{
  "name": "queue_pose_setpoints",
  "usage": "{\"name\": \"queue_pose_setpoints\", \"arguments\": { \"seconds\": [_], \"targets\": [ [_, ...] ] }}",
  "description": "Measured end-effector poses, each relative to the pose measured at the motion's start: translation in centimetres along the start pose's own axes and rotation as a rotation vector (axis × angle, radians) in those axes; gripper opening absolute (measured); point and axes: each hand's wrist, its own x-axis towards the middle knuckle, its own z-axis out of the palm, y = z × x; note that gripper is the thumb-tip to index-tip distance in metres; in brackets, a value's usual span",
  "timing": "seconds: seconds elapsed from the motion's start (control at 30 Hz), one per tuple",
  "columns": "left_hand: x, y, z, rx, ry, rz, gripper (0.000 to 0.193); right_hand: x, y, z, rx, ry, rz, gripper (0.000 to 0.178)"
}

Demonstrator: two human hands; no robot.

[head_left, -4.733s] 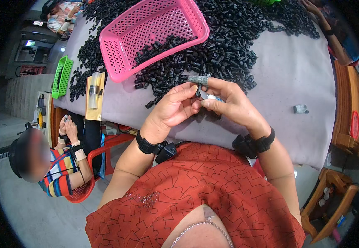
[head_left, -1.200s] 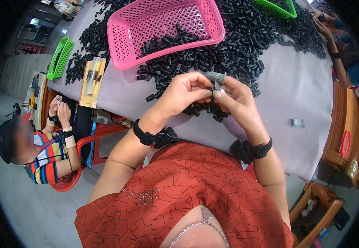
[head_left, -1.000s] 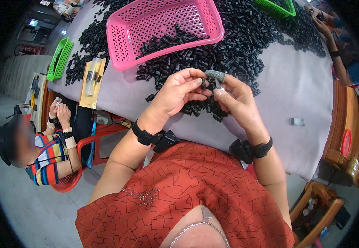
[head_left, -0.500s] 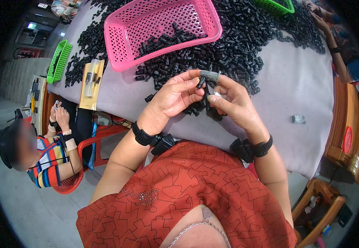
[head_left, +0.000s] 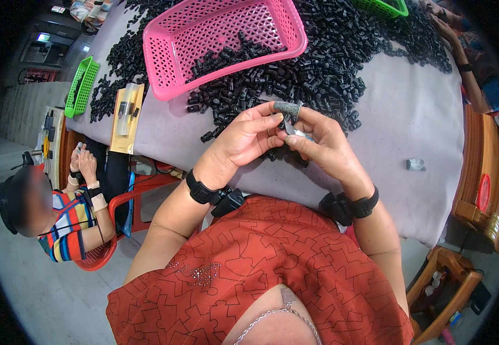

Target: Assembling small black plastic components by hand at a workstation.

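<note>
My left hand (head_left: 248,137) is closed, pinching a small black plastic part (head_left: 282,125) between thumb and fingers. My right hand (head_left: 325,142) meets it there, closed on a small thin blade (head_left: 289,127) whose wrapped end shows white between thumb and fingers. The blade lies against the black part, or very near it; fingers partly hide both. A grey speckled finger cover (head_left: 287,108) sits on the right index finger, which reaches over the part. Just beyond my hands spreads a heap of black cylindrical parts (head_left: 330,75).
A pink perforated basket (head_left: 166,95) stands on the heap, with black parts in it. On the grey cloth lie a yellow card with a clear tube (head_left: 124,118), a green basket (head_left: 82,86) and a small grey piece (head_left: 415,165). A co-worker (head_left: 68,224) sits at left; another's arm (head_left: 462,57) reaches in far right.
The blade has tilted and now shows a light face beside the black part. My fingers have drawn closer together, and the right index finger has dropped slightly toward me.
</note>
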Motion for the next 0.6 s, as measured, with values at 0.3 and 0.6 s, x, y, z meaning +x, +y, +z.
{"name": "queue_pose_setpoints", "arguments": {
  "seconds": [0.3,0.6],
  "targets": [
    [0.04,-0.44,-0.81,-0.043,-0.009,-0.003,0.032,0.06,0.25,-0.02,-0.013,-0.004,0.009,0.045],
    [0.00,-0.47,-0.79,-0.034,-0.017,-0.004,0.032,0.05,0.02,0.04,-0.034,-0.014,0.006,0.046]
  ]
}}
